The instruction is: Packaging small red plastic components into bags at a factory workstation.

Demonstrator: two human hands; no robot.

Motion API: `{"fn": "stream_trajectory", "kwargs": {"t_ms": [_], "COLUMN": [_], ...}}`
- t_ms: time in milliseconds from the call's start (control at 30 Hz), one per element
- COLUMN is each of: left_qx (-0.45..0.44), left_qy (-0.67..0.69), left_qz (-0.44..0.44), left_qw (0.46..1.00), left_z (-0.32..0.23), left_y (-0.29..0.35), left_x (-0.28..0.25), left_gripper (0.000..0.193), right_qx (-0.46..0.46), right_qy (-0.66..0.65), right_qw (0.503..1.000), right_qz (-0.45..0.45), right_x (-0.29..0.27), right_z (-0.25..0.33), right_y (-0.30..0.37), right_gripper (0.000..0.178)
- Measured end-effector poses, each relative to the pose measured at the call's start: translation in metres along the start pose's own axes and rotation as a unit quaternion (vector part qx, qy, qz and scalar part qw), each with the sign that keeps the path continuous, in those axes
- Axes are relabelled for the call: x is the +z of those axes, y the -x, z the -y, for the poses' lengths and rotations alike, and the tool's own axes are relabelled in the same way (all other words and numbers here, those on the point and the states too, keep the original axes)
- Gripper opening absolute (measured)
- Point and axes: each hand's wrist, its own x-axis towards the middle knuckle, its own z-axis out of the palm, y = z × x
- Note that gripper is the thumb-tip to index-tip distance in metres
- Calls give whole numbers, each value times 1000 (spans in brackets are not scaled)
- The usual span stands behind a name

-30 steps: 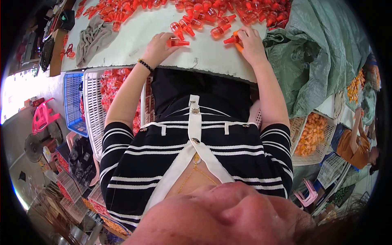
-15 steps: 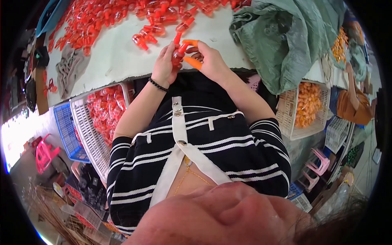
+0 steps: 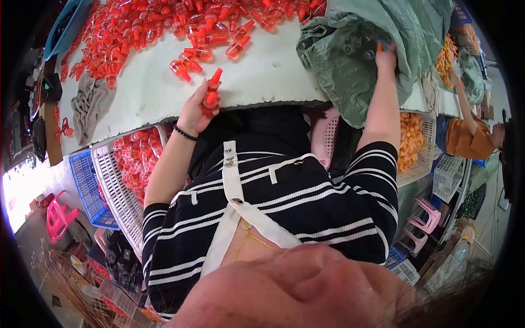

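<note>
Two red bottles sit gripped in the left hand, toward ten o'clock in the head view. The right hand, beside it half a second ago, now reaches into the bag toward two; its grip is unclear. The tabletop gives room at twelve, above its rough edge.

- A workshop is indicated by small red, bottle-shaped plastic pieces heaped on a white-topped worktable.
- More are held in a white slatted plastic crate.
- A brown-clad co-worker is seen near small orange pieces.
</note>
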Motion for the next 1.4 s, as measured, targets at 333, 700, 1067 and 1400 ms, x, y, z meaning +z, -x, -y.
{"fn": "stream_trajectory", "kwargs": {"t_ms": [333,700,1067,1400], "left_qx": [29,26,32,33], "left_qy": [-93,-103,-132,-107], "left_qz": [40,6,41,72], "left_qw": [994,994,990,991], "left_z": [5,6,-1,-3], "left_y": [-4,-2,4,12], "left_x": [-1,1,33,68], "left_gripper": [33,32,31,29], "right_qx": [58,-50,-213,-94], "right_qy": [41,-129,-188,-704], "right_qw": [990,970,959,546], "right_qz": [118,202,22,444], "right_x": [-22,-20,-84,-109], "right_z": [-103,53,115,254], "right_y": [-24,64,133,261], "right_gripper": [82,49,39,37]}}
